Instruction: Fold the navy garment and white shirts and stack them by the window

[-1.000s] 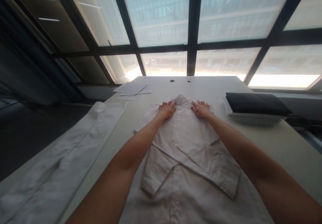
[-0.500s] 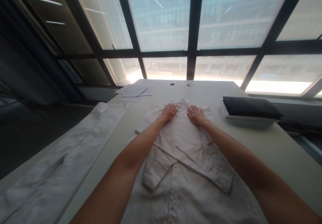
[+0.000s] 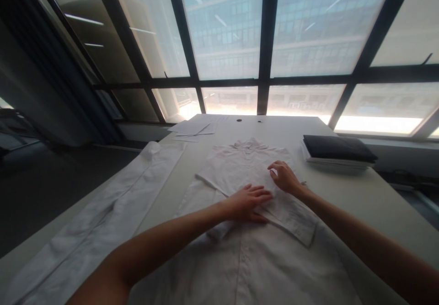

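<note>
A white button-up shirt [image 3: 264, 259] lies front up on the table, its collar at the far end and its sleeves folded across the front. My left hand [image 3: 248, 202] rests on the middle of the shirt with its fingers spread, over the place where the sleeves cross. Close by, my right hand [image 3: 284, 177] is above the right side of the chest, fingers loosely bent and apart, with nothing seen in them. The end of one sleeve reaches out below my hands on the right. My left forearm hides part of the other sleeve.
Another white garment [image 3: 99, 218] is laid along the table's left edge. Loose paper sheets [image 3: 194, 128] are at the far left. On the right sits a stack of folded clothes with a dark one [image 3: 338, 148] on top. Beyond the white table [image 3: 291, 126] are large windows.
Both hands have come back from near the collar. My left hand has moved right and down to the shirt's middle; my right hand has lifted and shifted slightly right. The view has shifted a little.
</note>
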A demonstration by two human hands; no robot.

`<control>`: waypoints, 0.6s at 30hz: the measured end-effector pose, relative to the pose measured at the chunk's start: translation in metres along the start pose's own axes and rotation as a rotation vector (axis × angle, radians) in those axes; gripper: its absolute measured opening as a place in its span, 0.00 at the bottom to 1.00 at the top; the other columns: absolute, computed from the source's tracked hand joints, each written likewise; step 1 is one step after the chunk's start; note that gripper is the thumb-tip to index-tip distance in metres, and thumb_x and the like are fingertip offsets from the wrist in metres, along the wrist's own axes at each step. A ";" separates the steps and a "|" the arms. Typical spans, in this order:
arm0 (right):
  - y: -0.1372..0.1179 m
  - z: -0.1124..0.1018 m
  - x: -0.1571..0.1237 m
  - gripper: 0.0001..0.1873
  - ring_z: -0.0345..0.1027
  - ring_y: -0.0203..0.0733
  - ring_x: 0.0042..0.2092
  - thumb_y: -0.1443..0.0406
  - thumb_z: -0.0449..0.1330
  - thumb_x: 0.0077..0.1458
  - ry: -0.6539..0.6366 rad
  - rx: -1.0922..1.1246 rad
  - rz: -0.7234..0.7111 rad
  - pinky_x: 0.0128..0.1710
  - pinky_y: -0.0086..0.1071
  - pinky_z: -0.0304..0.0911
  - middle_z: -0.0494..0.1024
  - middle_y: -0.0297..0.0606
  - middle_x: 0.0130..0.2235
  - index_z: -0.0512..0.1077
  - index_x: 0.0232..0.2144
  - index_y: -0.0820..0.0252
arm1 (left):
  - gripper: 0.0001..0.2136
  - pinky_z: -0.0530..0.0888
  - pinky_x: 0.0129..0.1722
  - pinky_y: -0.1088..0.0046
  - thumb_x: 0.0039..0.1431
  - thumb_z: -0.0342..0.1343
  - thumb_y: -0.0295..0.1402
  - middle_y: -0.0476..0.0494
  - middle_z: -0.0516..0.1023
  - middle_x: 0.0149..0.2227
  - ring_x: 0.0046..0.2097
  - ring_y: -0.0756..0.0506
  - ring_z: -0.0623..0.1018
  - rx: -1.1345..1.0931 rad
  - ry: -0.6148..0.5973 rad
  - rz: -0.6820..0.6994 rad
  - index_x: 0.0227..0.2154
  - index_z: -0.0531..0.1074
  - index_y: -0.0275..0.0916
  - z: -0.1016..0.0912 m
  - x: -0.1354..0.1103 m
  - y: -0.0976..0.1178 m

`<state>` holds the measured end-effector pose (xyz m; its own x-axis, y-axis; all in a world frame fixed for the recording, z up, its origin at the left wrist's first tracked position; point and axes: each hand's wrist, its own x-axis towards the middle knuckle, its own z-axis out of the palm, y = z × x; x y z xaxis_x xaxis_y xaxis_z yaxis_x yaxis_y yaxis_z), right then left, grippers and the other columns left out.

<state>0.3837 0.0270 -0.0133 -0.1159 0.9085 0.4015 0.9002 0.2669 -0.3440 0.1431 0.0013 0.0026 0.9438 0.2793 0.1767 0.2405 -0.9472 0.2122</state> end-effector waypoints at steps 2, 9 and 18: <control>-0.001 -0.003 -0.002 0.13 0.69 0.48 0.50 0.69 0.55 0.60 0.017 -0.004 0.025 0.56 0.37 0.60 0.79 0.46 0.45 0.79 0.41 0.62 | 0.28 0.67 0.60 0.53 0.62 0.61 0.48 0.32 0.73 0.60 0.64 0.34 0.69 0.068 0.018 0.132 0.61 0.67 0.43 0.015 0.021 0.018; 0.023 -0.032 -0.010 0.15 0.74 0.48 0.46 0.66 0.53 0.59 0.103 0.094 0.146 0.53 0.39 0.65 0.81 0.46 0.45 0.79 0.40 0.59 | 0.06 0.75 0.37 0.71 0.65 0.54 0.29 0.42 0.81 0.36 0.39 0.43 0.81 0.215 0.097 -0.116 0.35 0.76 0.40 -0.007 0.044 0.006; -0.016 -0.005 -0.026 0.16 0.71 0.49 0.50 0.68 0.54 0.57 0.148 0.218 0.097 0.56 0.43 0.64 0.79 0.46 0.47 0.77 0.45 0.59 | 0.10 0.74 0.45 0.65 0.62 0.49 0.31 0.38 0.82 0.39 0.46 0.38 0.80 0.411 0.606 -1.145 0.38 0.76 0.39 -0.170 -0.160 -0.119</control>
<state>0.3743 -0.0022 -0.0134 0.0436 0.8807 0.4716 0.7908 0.2580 -0.5550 -0.0753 0.0956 0.1123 -0.0509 0.8587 0.5100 0.9659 -0.0874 0.2435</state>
